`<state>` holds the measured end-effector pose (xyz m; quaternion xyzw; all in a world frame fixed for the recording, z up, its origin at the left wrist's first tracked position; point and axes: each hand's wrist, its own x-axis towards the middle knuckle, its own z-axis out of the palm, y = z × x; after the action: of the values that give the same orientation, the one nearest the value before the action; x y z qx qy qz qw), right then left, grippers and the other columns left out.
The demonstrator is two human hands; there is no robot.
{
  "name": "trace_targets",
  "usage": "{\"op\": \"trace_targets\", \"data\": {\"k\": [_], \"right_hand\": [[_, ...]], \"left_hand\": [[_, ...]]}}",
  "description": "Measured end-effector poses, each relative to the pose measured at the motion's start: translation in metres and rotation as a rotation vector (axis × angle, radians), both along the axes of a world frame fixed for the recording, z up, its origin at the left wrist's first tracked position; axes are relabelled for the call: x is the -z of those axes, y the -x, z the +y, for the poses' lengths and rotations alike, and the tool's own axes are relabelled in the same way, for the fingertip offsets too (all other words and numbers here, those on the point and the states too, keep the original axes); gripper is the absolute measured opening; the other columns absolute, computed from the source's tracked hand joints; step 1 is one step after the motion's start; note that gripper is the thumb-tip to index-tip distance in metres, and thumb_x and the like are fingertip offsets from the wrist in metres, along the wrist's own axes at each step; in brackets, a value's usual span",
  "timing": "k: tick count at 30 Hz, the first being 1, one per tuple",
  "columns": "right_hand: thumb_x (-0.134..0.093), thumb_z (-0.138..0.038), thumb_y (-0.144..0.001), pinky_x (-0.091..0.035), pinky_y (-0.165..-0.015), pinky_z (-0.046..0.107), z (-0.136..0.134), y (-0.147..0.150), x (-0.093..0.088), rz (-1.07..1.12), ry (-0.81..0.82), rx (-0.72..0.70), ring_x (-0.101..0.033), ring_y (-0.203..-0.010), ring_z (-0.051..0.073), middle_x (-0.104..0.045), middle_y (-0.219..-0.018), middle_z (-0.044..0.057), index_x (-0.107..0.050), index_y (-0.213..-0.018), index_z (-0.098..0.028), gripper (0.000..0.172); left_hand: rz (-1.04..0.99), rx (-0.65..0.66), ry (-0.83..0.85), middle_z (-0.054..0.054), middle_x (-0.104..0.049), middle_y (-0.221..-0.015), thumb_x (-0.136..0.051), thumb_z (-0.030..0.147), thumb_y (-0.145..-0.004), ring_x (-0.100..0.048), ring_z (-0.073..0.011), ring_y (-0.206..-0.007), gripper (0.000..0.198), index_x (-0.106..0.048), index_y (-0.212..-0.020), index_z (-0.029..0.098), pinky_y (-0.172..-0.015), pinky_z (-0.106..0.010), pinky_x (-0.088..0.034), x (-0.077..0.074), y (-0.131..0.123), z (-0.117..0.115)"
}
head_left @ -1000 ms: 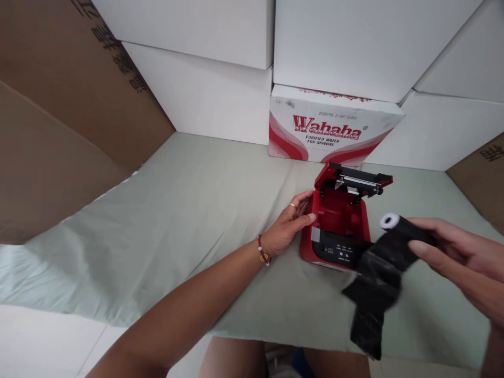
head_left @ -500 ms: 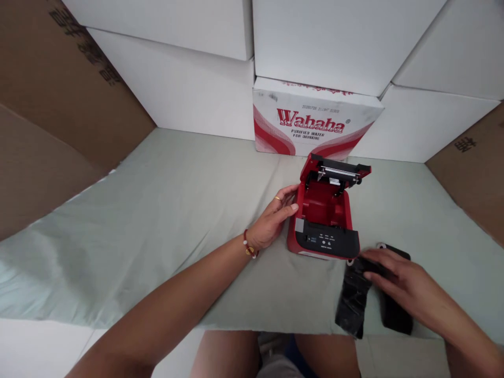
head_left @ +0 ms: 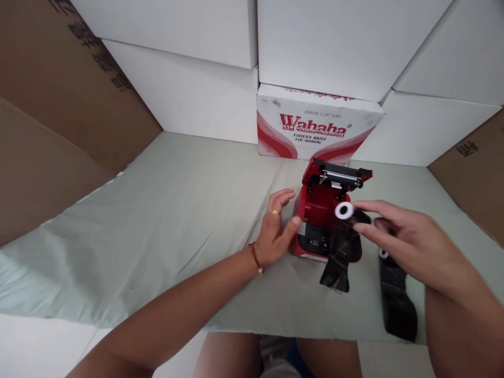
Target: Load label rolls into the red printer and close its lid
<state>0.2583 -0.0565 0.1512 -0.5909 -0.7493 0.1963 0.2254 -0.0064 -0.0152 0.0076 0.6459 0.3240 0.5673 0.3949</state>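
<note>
A red and black printer (head_left: 318,209) stands on the cloth with its lid raised, showing its hollow red inside. Beside its left wall is my left hand (head_left: 274,231), fingers spread, the thumb at the printer's front left edge. My right hand (head_left: 411,239) pinches a roll of black ribbon (head_left: 337,262) with a white core above the printer's front right part. The ribbon's loose end hangs down over the front panel and hides some of it. A second black ribbon roll (head_left: 398,302) lies on the cloth to the right, below my right hand.
Pale green cloth (head_left: 189,199) covers the table. Behind the printer stands a white and red Wahaha water carton (head_left: 315,123), with large white boxes (head_left: 197,86) around it. Brown cardboard (head_left: 79,105) rises on the left and also on the right (head_left: 472,173).
My right hand has lifted the ribbon roll from the cloth, up and left over the printer. My left hand has loosened from the printer's side, its fingers spreading.
</note>
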Motion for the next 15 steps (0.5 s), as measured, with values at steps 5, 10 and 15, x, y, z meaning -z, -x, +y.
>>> {"op": "trace_targets", "data": {"k": [5, 10, 15], "right_hand": [[-0.059, -0.036, -0.102, -0.064, -0.093, 0.044, 0.045, 0.042, 0.037, -0.132, 0.056, -0.022, -0.081, -0.101, 0.027, -0.084, -0.127, 0.009, -0.079, -0.134, -0.023, 0.040], [-0.057, -0.033, -0.105, -0.061, -0.097, 0.048, 0.055, 0.049, 0.037, -0.373, 0.076, 0.063, -0.081, -0.112, 0.033, -0.084, -0.130, 0.008, -0.075, -0.145, -0.029, 0.044], [-0.056, -0.030, -0.105, -0.060, -0.082, 0.043, 0.062, 0.063, 0.029, -0.624, 0.081, 0.054, -0.082, -0.104, 0.034, -0.084, -0.129, 0.008, -0.078, -0.138, -0.031, 0.039]], "left_hand": [[0.265, -0.024, -0.622, -0.013, -0.070, -0.143, -0.064, 0.064, -0.098, -0.061, -0.0382, -0.147, 0.067, -0.056, -0.156, 0.032, -0.136, -0.063, -0.034, 0.005, 0.001, -0.016], [0.391, -0.017, -0.703, -0.006, -0.081, -0.130, -0.073, 0.040, -0.096, -0.070, -0.0312, -0.143, 0.050, -0.066, -0.146, 0.033, -0.144, -0.058, -0.017, 0.005, -0.003, -0.023], [0.556, 0.124, -0.620, -0.004, -0.084, -0.126, -0.063, 0.028, -0.100, -0.076, -0.0295, -0.136, 0.049, -0.064, -0.149, 0.034, -0.143, -0.067, -0.018, 0.003, -0.003, -0.030]]}}
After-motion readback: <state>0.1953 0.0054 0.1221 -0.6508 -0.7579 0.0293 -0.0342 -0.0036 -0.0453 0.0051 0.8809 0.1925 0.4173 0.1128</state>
